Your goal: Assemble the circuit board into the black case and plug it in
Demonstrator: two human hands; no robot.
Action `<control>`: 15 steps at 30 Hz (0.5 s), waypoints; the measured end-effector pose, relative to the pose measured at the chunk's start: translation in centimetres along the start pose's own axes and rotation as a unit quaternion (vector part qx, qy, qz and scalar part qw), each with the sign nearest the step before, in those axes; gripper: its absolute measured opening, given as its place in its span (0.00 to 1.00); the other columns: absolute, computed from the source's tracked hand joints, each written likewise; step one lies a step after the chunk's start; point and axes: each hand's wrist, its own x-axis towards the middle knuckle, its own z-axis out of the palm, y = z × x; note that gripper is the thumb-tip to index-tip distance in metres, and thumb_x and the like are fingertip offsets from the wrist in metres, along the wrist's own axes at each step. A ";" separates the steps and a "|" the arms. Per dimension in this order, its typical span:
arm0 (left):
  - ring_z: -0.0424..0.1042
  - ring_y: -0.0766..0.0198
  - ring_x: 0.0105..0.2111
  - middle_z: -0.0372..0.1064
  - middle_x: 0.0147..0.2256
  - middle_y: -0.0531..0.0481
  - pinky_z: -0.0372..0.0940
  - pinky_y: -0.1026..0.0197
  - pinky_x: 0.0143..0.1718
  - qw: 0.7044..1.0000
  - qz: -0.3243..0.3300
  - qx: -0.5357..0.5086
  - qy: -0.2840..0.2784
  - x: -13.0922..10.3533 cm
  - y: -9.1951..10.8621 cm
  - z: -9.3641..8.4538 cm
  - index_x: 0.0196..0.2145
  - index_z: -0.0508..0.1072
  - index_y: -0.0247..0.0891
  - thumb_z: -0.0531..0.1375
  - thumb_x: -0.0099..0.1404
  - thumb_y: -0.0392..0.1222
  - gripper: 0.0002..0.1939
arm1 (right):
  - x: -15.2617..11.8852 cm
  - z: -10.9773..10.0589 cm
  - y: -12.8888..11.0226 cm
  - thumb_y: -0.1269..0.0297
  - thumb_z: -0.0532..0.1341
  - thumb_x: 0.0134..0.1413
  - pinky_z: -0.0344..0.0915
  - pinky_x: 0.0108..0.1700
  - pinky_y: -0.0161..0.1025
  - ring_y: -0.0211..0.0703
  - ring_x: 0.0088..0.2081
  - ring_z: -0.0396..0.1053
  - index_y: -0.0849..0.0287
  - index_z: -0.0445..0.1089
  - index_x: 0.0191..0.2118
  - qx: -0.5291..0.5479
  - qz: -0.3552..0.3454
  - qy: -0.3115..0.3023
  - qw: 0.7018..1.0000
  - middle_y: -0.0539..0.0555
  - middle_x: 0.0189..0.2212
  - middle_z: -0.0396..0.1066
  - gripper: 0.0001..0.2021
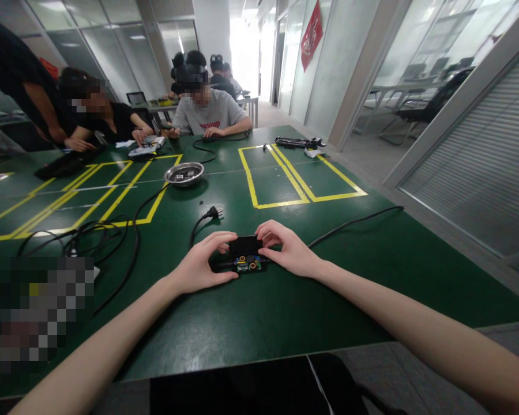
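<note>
A small black power-adapter case lies opened on the table in front of me, its circuit board showing copper-wound coils and green parts. Just behind the board, the black case cover is tilted up. My left hand curves around the left side, fingertips at the cover's left end and thumb by the near edge of the board. My right hand pinches the cover's right end between thumb and fingers. Black cables leave the case on both sides; my hands partly hide them.
A black plug lies beyond my left hand, and a metal bowl with small metal parts stands farther back. Coiled cables lie at left. A folded black tripod rests at the far edge. Several people sit or stand across the table.
</note>
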 end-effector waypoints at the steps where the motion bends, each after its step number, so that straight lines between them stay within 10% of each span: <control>1: 0.76 0.54 0.52 0.69 0.60 0.38 0.78 0.54 0.49 1.000 0.001 -0.003 0.001 0.0 0.1 0.0 0.63 0.67 0.42 0.72 0.61 0.41 0.35 | 0.0 0.0 0.0 0.71 0.65 0.55 0.78 0.45 0.43 0.40 0.40 0.74 0.55 0.68 0.43 0.006 0.011 0.000 1.000 0.52 0.45 0.70 0.11; 15: 0.75 0.53 0.54 0.65 0.62 0.40 0.78 0.51 0.52 1.000 -0.023 0.005 -0.013 -0.2 0.6 0.2 0.69 0.63 0.45 0.69 0.63 0.39 0.39 | 0.0 0.0 0.0 0.73 0.62 0.58 0.79 0.46 0.44 0.44 0.46 0.75 0.56 0.76 0.51 -0.040 0.007 -0.004 0.999 0.57 0.50 0.74 0.16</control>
